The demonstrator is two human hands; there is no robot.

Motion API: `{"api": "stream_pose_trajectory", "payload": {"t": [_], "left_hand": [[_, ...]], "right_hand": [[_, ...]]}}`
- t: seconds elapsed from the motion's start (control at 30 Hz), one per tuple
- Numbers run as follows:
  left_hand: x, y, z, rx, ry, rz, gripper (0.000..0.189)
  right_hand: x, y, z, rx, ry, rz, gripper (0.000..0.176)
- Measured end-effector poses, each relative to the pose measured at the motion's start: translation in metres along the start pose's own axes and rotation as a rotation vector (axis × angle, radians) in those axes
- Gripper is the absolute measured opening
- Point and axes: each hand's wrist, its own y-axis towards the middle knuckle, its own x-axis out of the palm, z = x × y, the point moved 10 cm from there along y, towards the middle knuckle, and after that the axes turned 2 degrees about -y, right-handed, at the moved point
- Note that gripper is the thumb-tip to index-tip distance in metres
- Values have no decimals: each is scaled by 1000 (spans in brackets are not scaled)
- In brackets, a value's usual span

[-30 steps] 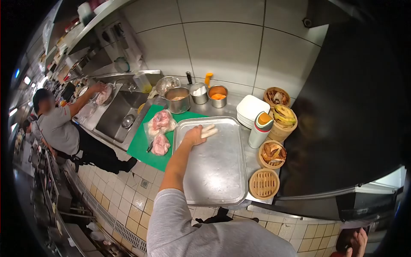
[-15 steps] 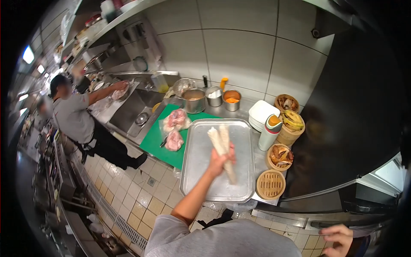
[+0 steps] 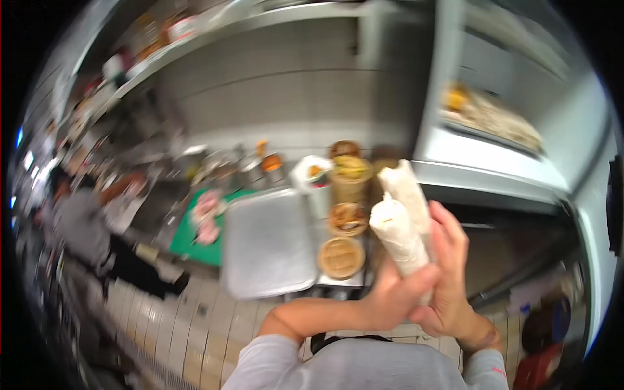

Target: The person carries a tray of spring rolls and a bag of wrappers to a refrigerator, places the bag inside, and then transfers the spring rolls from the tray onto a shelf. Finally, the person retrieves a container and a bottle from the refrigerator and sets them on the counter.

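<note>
Two long white rolls [image 3: 398,234], like rolled-up wraps, stand side by side in my hands, tilted up and away from me. My left hand [image 3: 395,296] is closed around their lower part. My right hand [image 3: 450,270] grips them from the right, its fingers pressed along the rear roll. The lower ends are hidden by my hands. Just left of them, on the counter, are a slatted bamboo steamer lid [image 3: 341,259] and a steamer with browned food [image 3: 347,219]. Further left lies a bare metal tray [image 3: 270,244].
An open fridge [image 3: 481,156] at the right holds a tray of pale food [image 3: 497,123]. On the left, raw meat [image 3: 208,218] lies on a green cutting board [image 3: 188,242]. Metal pots [image 3: 251,170] stand behind. A co-worker [image 3: 88,224] works at the far left.
My view has swung right and the fridge is now open. The rolls have moved from above the tray to the right. My right hand has come in and taken hold of them too.
</note>
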Motion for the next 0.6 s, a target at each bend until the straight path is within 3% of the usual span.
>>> {"api": "stream_pose_trajectory", "payload": {"t": [0.1,0.13,0.2,0.23,0.33,0.4,0.43,0.5,0.57,0.6], "left_hand": [[69,25,-18,10,63,-204,72],[90,35,-24,14,148,-263,76],[121,57,-33,120,489,-349,77],[143,66,-29,223,585,-371,66],[167,81,-41,208,686,-394,66],[169,74,-45,119,658,-493,66],[168,63,-36,228,796,-533,65],[156,41,-31,215,810,-617,64],[139,17,-37,27,847,-786,61],[123,8,-39,-87,756,-768,59]], "right_hand": [[-49,-35,10,222,65,86,89],[-65,-51,18,279,177,213,83],[-102,-69,22,304,242,423,69],[-119,-73,23,295,330,530,63],[-166,-83,53,382,335,720,54],[-184,-75,75,573,435,590,54],[-193,-69,88,661,484,521,55],[-213,-52,120,680,496,452,52],[-232,-29,148,730,359,306,52],[-241,-15,162,750,278,262,50]]}}
